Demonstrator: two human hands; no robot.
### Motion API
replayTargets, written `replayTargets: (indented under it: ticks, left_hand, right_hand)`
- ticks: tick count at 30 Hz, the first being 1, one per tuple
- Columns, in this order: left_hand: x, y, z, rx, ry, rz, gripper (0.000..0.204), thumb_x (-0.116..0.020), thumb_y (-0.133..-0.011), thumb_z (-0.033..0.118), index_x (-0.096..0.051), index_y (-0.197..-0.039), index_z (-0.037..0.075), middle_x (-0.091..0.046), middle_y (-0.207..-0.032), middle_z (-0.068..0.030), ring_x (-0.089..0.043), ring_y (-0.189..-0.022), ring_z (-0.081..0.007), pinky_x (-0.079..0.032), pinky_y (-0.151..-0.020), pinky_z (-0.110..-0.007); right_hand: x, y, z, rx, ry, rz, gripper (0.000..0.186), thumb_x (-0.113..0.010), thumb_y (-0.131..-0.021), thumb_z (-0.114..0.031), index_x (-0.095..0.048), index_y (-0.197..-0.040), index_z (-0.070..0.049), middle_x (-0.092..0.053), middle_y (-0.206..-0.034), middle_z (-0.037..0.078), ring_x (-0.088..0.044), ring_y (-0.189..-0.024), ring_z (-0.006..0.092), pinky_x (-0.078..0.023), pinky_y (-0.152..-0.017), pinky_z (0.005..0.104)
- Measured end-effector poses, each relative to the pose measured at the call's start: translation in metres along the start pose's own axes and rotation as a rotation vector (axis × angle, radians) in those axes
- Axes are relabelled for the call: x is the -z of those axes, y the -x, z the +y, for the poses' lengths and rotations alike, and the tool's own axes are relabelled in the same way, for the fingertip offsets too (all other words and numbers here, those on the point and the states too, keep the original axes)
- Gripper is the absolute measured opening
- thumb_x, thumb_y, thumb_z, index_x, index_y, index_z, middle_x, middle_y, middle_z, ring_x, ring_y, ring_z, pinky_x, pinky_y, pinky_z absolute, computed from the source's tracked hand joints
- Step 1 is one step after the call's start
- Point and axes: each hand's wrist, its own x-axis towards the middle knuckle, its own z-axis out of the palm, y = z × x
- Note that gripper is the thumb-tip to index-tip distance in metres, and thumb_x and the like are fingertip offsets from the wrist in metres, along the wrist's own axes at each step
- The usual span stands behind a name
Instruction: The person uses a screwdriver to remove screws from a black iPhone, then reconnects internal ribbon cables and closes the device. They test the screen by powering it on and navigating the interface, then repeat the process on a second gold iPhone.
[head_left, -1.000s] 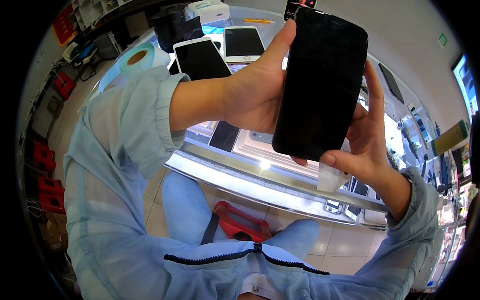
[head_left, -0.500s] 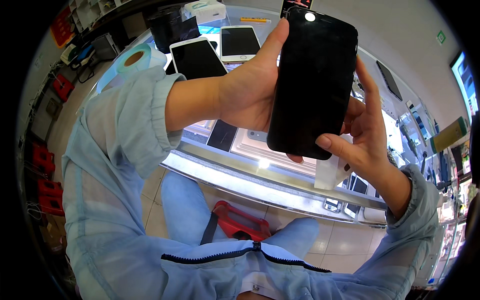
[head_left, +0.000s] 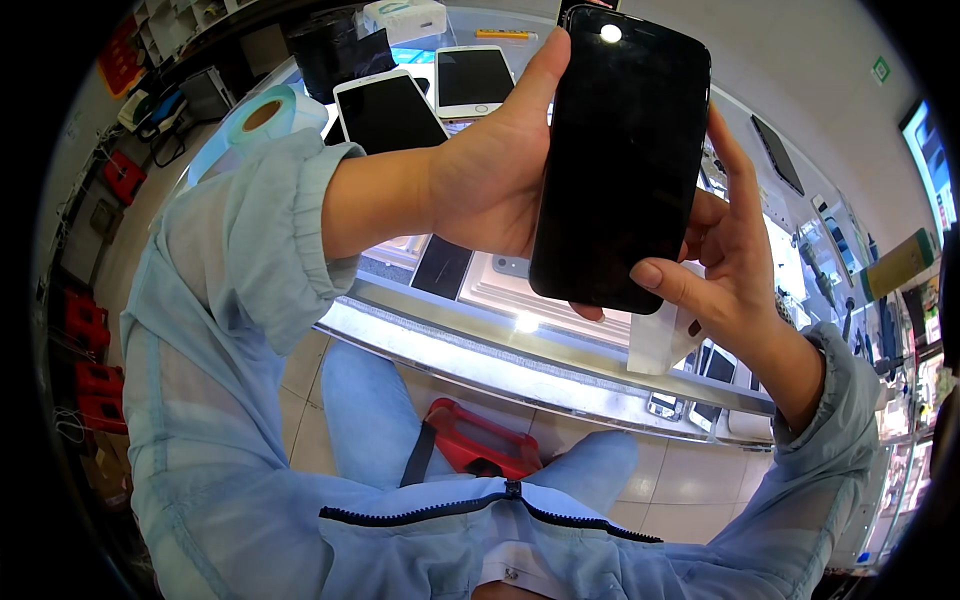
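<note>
A black smartphone (head_left: 615, 170) with a dark screen is held up above the glass counter (head_left: 480, 352). My left hand (head_left: 485, 185) grips it from the left side, thumb along the upper left edge and fingertips showing under the bottom edge. My right hand (head_left: 735, 285) holds the right edge with a long finger, its thumb at the lower right corner. A piece of pale paper (head_left: 650, 345) shows below the phone. Two white phones (head_left: 390, 110) (head_left: 475, 80) with dark screens lie behind my left wrist.
A roll of pale blue material (head_left: 260, 115), a black bag (head_left: 335, 60) and a white box (head_left: 405, 20) sit on the counter's far left. Tools (head_left: 825, 260) and a cylinder (head_left: 895, 265) are at the right. A red object (head_left: 485, 445) is between my legs below.
Over the last second the phone and both my hands shift left and slightly up in the picture, the grip staying much the same. A bright reflection now shows at the phone's top.
</note>
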Motion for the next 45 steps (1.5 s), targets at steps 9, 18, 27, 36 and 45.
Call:
replayTargets:
  ticks: [9, 18, 27, 36, 45]
  left_hand:
    - [-0.0007, 0.0024, 0.0016, 0.019, -0.005, -0.009, 0.108, -0.004, -0.069, 0.089, -0.022, -0.145, 0.015, -0.036, -0.14, -0.017, -0.036, -0.131, -0.0311, -0.038, -0.103, -0.048]
    - [-0.0021, 0.0016, 0.0019, 0.017, -0.007, -0.014, 0.109, -0.004, -0.068, 0.089, -0.021, -0.145, 0.014, -0.035, -0.14, -0.0175, -0.036, -0.131, -0.0315, -0.038, -0.103, -0.048]
    - [0.0003, 0.002, 0.001, 0.009, -0.009, -0.019, 0.107, -0.004, -0.069, 0.088, -0.02, -0.146, 0.016, -0.033, -0.141, -0.0182, -0.033, -0.133, -0.0337, -0.037, -0.103, -0.05]
    - [-0.0011, 0.0023, 0.0021, 0.021, 0.017, -0.023, 0.106, -0.003, -0.069, 0.088, -0.021, -0.146, 0.016, -0.034, -0.141, -0.0175, -0.034, -0.132, -0.0326, -0.037, -0.103, -0.049]
    - [0.0014, -0.0006, 0.0002, -0.014, 0.043, -0.039, 0.101, -0.004, -0.073, 0.085, -0.022, -0.145, 0.017, -0.035, -0.142, -0.0148, -0.036, -0.131, -0.0312, -0.038, -0.103, -0.048]
  right_hand:
    - [-0.0017, -0.0007, -0.0036, -0.043, -0.024, 0.002, 0.101, -0.077, -0.074, -0.017, -0.007, -0.147, -0.01, -0.064, -0.108, 0.018, -0.066, -0.095, 0.0246, -0.055, -0.082, 0.0341]
    - [-0.0033, 0.0007, -0.0044, -0.036, -0.06, 0.037, 0.101, -0.077, -0.074, -0.014, -0.008, -0.148, -0.01, -0.065, -0.1, 0.013, -0.067, -0.088, 0.0177, -0.053, -0.078, 0.0273]
    - [-0.0029, 0.0004, -0.0048, -0.03, -0.046, 0.029, 0.1, -0.077, -0.074, -0.014, -0.009, -0.147, -0.009, -0.065, -0.101, 0.013, -0.067, -0.088, 0.0176, -0.053, -0.078, 0.027]
    - [-0.0027, -0.0002, -0.0037, -0.024, -0.044, 0.031, 0.1, -0.077, -0.073, -0.013, -0.009, -0.147, -0.009, -0.065, -0.104, 0.014, -0.067, -0.09, 0.0183, -0.054, -0.079, 0.0278]
    - [-0.0018, 0.0002, -0.0055, -0.046, -0.046, 0.018, 0.101, -0.076, -0.074, -0.011, -0.007, -0.148, -0.009, -0.065, -0.104, 0.014, -0.066, -0.09, 0.0173, -0.052, -0.079, 0.0264]
